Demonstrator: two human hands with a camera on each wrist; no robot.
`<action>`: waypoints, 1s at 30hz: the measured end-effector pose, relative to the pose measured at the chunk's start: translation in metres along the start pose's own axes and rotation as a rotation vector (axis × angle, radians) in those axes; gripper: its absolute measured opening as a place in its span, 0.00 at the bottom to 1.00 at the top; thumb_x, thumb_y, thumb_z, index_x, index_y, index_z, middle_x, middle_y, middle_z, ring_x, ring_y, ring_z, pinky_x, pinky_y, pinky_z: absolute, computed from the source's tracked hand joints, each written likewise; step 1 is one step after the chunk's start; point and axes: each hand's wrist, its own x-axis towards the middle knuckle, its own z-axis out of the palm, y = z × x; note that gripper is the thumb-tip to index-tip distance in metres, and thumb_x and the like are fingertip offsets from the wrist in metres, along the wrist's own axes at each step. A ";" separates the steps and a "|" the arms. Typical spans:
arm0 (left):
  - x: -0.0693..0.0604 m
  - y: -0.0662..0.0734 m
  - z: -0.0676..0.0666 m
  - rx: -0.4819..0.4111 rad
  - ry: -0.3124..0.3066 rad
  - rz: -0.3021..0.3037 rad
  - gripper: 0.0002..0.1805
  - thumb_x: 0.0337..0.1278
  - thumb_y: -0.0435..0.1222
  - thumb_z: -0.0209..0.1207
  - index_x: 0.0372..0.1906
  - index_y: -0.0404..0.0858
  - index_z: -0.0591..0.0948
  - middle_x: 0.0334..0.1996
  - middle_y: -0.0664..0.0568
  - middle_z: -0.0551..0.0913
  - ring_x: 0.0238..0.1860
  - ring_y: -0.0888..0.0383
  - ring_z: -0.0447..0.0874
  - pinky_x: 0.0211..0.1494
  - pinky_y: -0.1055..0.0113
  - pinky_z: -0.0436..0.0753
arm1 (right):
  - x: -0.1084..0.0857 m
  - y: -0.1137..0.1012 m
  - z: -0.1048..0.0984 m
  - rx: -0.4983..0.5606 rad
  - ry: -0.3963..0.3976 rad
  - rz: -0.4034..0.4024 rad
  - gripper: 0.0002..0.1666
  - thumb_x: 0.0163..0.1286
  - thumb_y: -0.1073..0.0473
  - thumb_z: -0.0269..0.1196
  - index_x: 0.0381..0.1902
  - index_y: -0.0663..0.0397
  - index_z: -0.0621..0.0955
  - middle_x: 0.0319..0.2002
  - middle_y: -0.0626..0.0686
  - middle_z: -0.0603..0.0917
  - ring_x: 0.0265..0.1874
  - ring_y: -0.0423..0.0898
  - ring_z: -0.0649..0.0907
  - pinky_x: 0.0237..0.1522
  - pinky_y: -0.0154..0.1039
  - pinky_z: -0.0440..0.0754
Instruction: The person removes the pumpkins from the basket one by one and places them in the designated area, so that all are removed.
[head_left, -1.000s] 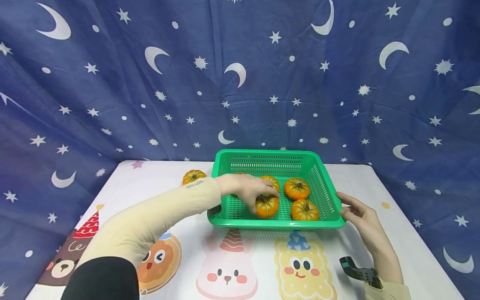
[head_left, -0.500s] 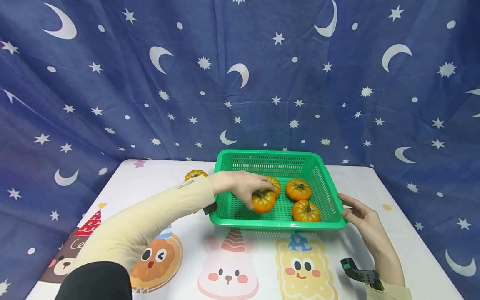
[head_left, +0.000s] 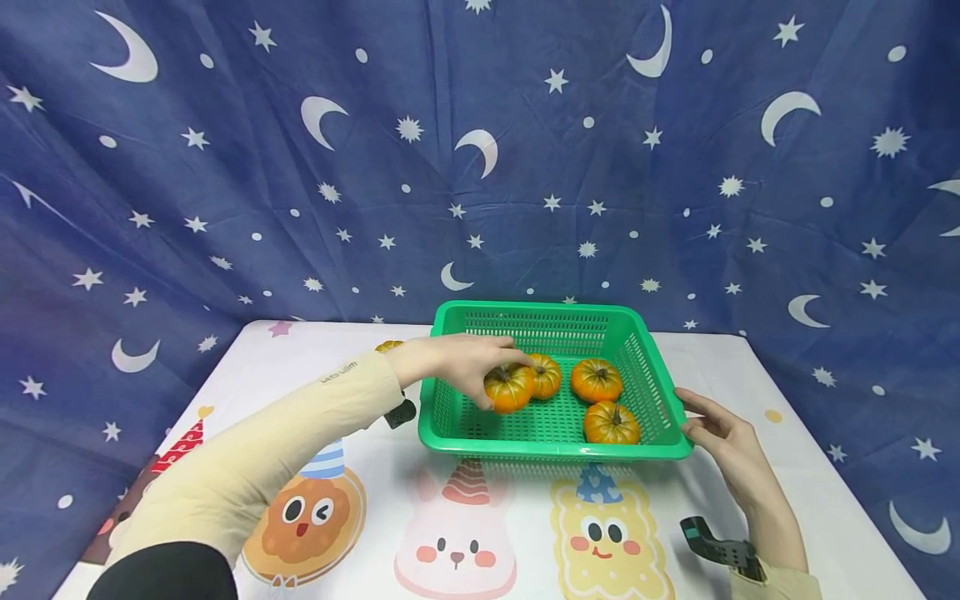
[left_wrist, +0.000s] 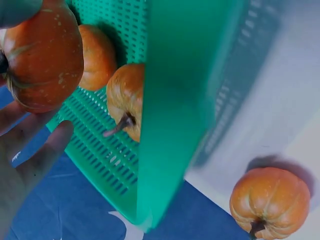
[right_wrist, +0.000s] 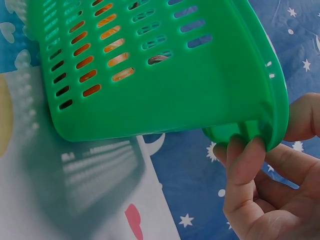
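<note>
My left hand (head_left: 471,365) grips a small orange pumpkin (head_left: 512,390) over the inside of a green plastic basket (head_left: 555,451). In the left wrist view this pumpkin (left_wrist: 47,60) is between thumb and fingers, raised off the basket floor. More pumpkins lie in the basket: one (head_left: 545,377) just beside the held one, two others (head_left: 596,381) (head_left: 612,423) toward the right side. The left hand hides the basket's back left part. At the right end, my right hand (head_left: 731,446) pinches the basket rim; the right wrist view shows thumb and fingers (right_wrist: 247,162) around that lip.
Another pumpkin (head_left: 387,345) sits on the white table outside the basket's left end, partly behind the left forearm; the left wrist view shows this pumpkin (left_wrist: 270,202) whole. A dark blue curtain (head_left: 360,167) with moons and stars hangs behind the table.
The left hand has lifted the pumpkin from the front middle of the basket and moved it left and back. The right hand stays on the rim.
</note>
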 end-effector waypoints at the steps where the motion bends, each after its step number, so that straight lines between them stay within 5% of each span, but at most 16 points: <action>1: -0.002 -0.001 -0.001 -0.003 0.004 -0.003 0.44 0.43 0.44 0.68 0.71 0.53 0.64 0.54 0.53 0.71 0.47 0.59 0.73 0.48 0.65 0.77 | 0.000 0.000 0.000 0.000 0.000 0.001 0.31 0.71 0.61 0.55 0.70 0.63 0.64 0.47 0.29 0.74 0.37 0.31 0.80 0.40 0.24 0.75; 14: -0.025 -0.012 -0.006 -0.040 0.123 0.008 0.42 0.41 0.43 0.67 0.68 0.50 0.67 0.53 0.51 0.72 0.45 0.57 0.73 0.43 0.66 0.75 | 0.002 0.001 0.000 0.003 0.000 -0.004 0.31 0.71 0.61 0.55 0.70 0.64 0.64 0.46 0.28 0.74 0.37 0.31 0.80 0.40 0.25 0.76; 20: -0.035 -0.018 -0.008 -0.074 0.148 -0.035 0.43 0.41 0.43 0.66 0.69 0.53 0.66 0.54 0.52 0.72 0.46 0.57 0.73 0.42 0.66 0.75 | 0.001 -0.001 0.000 0.006 -0.004 0.001 0.31 0.71 0.62 0.55 0.70 0.64 0.64 0.46 0.28 0.74 0.36 0.31 0.80 0.40 0.25 0.76; 30: -0.051 -0.028 -0.005 -0.124 0.194 -0.081 0.43 0.42 0.44 0.67 0.69 0.54 0.66 0.55 0.54 0.72 0.51 0.57 0.74 0.50 0.58 0.78 | 0.001 -0.001 0.001 -0.002 0.008 -0.002 0.31 0.71 0.63 0.55 0.69 0.65 0.64 0.46 0.28 0.74 0.36 0.31 0.80 0.39 0.25 0.77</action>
